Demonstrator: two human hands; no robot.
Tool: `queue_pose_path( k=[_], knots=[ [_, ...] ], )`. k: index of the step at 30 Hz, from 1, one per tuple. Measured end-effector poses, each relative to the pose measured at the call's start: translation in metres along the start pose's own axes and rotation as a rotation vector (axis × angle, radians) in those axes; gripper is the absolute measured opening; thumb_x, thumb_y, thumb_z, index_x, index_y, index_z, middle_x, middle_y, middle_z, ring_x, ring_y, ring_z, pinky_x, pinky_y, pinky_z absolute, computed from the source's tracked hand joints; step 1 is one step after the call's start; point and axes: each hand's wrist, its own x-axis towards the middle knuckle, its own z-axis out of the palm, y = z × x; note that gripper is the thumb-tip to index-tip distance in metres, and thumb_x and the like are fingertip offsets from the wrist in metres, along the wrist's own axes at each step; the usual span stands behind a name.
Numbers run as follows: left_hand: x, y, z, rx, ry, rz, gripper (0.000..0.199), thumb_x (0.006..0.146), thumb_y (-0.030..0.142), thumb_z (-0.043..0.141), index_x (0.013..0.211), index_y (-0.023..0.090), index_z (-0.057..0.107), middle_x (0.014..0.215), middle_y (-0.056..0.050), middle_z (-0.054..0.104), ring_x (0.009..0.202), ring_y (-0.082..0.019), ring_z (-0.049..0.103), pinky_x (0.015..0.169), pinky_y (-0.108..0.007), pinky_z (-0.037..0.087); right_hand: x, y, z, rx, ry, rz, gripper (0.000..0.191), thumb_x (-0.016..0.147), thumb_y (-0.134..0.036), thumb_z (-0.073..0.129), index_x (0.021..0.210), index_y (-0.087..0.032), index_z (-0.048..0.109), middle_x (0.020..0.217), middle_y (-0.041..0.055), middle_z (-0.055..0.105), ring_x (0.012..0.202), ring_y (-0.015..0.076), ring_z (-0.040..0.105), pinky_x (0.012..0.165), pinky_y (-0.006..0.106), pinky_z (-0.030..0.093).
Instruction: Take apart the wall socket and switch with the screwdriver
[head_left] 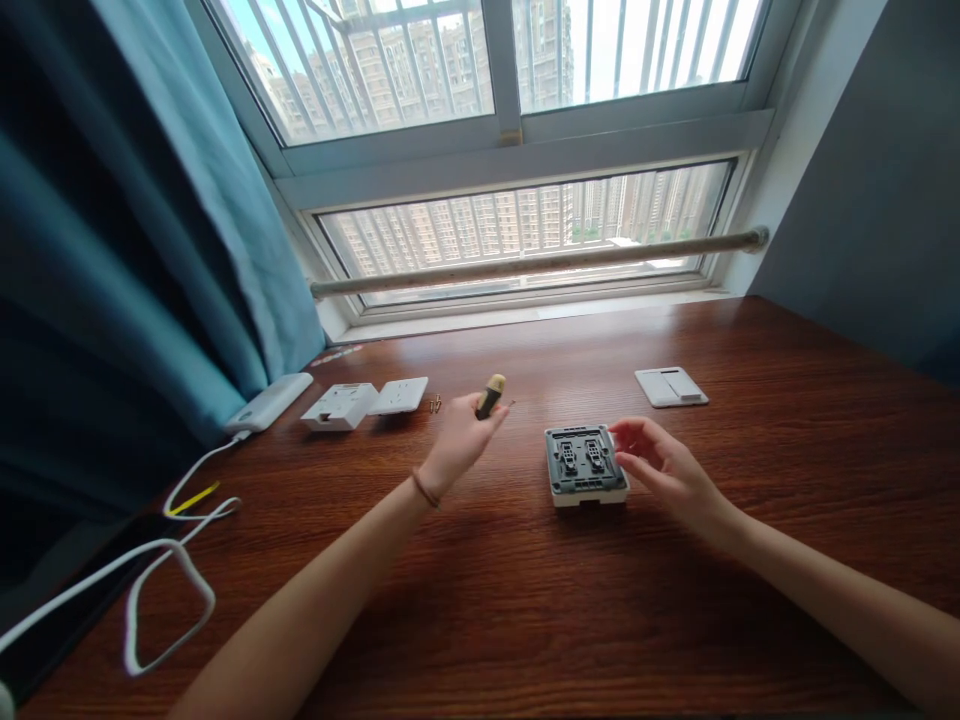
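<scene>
My left hand (463, 438) is closed around a screwdriver (489, 397) with a black and yellowish handle, above the table. A small thin tip pokes out by its fingertips; I cannot make out what it belongs to. To the right, a wall switch (582, 462) with a dark grey top and two exposed rocker mechanisms sits on a white base box. My right hand (660, 462) is at the right edge of that switch, thumb and fingers apart, fingertips at its side. Beyond it lies a white switch cover (671, 387).
Several small brass-coloured screws (435, 403) lie left of my left hand, beside a white socket plate (399, 396) and a white box (340, 407). A white power strip (268, 402) with a looping cable (196, 585) and a yellow strip (193, 498) are at the left, near the blue curtain (247, 250).
</scene>
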Motion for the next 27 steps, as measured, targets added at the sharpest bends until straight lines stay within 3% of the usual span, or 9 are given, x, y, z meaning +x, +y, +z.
queue_pose_path(
  k=[1, 5, 9, 17, 27],
  knots=[
    [0.012, -0.015, -0.009, 0.188, 0.048, -0.046, 0.023, 0.075, 0.037, 0.054, 0.069, 0.016, 0.058, 0.061, 0.001, 0.056, 0.06, -0.013, 0.052, 0.055, -0.021, 0.035, 0.001, 0.002, -0.002, -0.002, 0.015, 0.008, 0.028, 0.08, -0.04, 0.057, 0.1, -0.022, 0.051, 0.088, 0.005, 0.056, 0.076, 0.0177, 0.055, 0.067, 0.031, 0.048],
    [0.046, -0.072, -0.039, 0.375, 0.082, -0.191, 0.016, 0.069, 0.03, 0.058, 0.067, 0.014, 0.061, 0.066, -0.005, 0.062, 0.069, -0.02, 0.059, 0.059, -0.024, 0.037, 0.003, 0.008, -0.005, -0.007, 0.046, 0.02, 0.028, 0.08, -0.04, 0.058, 0.1, -0.021, 0.051, 0.086, 0.0045, 0.057, 0.076, 0.0176, 0.056, 0.067, 0.031, 0.048],
    [0.055, -0.104, -0.045, 0.486, 0.045, -0.283, 0.018, 0.067, 0.032, 0.06, 0.069, 0.014, 0.062, 0.068, -0.009, 0.065, 0.069, -0.024, 0.061, 0.058, -0.026, 0.038, 0.002, 0.009, -0.003, -0.018, 0.027, 0.02, 0.028, 0.08, -0.04, 0.058, 0.1, -0.022, 0.051, 0.082, 0.003, 0.057, 0.072, 0.0165, 0.056, 0.064, 0.03, 0.048],
    [0.061, -0.118, -0.033, 0.605, 0.021, -0.334, 0.032, 0.07, 0.04, 0.059, 0.086, 0.012, 0.064, 0.091, -0.017, 0.068, 0.087, -0.029, 0.063, 0.067, -0.029, 0.043, 0.0, 0.007, -0.003, -0.043, 0.025, 0.008, 0.028, 0.08, -0.039, 0.058, 0.101, -0.021, 0.05, 0.079, 0.0028, 0.057, 0.071, 0.016, 0.056, 0.063, 0.029, 0.049],
    [0.057, -0.108, -0.038, 0.547, 0.038, -0.348, 0.028, 0.068, 0.038, 0.063, 0.081, 0.012, 0.064, 0.087, -0.016, 0.067, 0.09, -0.03, 0.061, 0.069, -0.03, 0.044, 0.002, 0.008, -0.001, -0.061, 0.029, 0.005, 0.03, 0.078, -0.038, 0.06, 0.1, -0.021, 0.049, 0.074, 0.0002, 0.054, 0.065, 0.014, 0.054, 0.059, 0.028, 0.047]
  ],
)
